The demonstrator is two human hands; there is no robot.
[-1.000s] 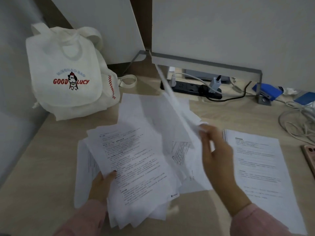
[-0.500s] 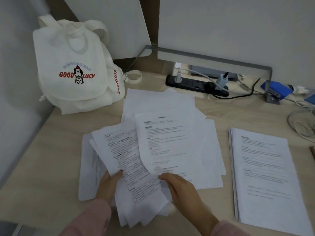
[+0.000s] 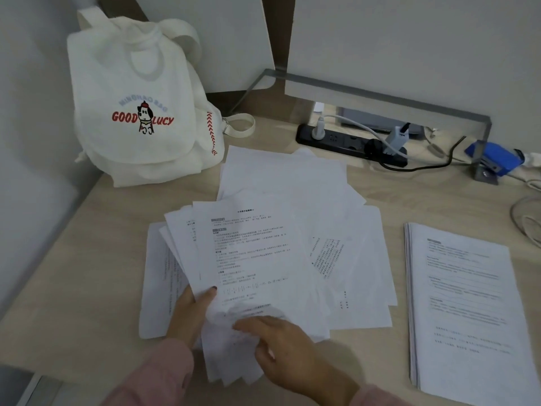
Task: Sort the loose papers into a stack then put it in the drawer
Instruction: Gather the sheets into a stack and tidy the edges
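On the desk (image 3: 73,259) the loose papers (image 3: 254,253) are seen mostly unsorted, fanned at centre, beside a squared stack (image 3: 462,303) at 3 o'clock, with some sheets pinched under the left hand (image 3: 187,310) thumb at 7 o'clock and the right hand (image 3: 287,350) fingers, blurred, laid on them, their grip not to be told, and no drawer shown.

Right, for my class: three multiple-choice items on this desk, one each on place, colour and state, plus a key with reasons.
1. The neat stack lies: A left of the loose papers; B on the bag; C right of them.
2. The power strip is: A white; B black; C blue.
3. The left hand: A grips loose papers, thumb on top; B lies flat on bare desk; C holds a cable.
Key: C, it sits apart on the right; B, its casing is black; A, its thumb presses the sheets.
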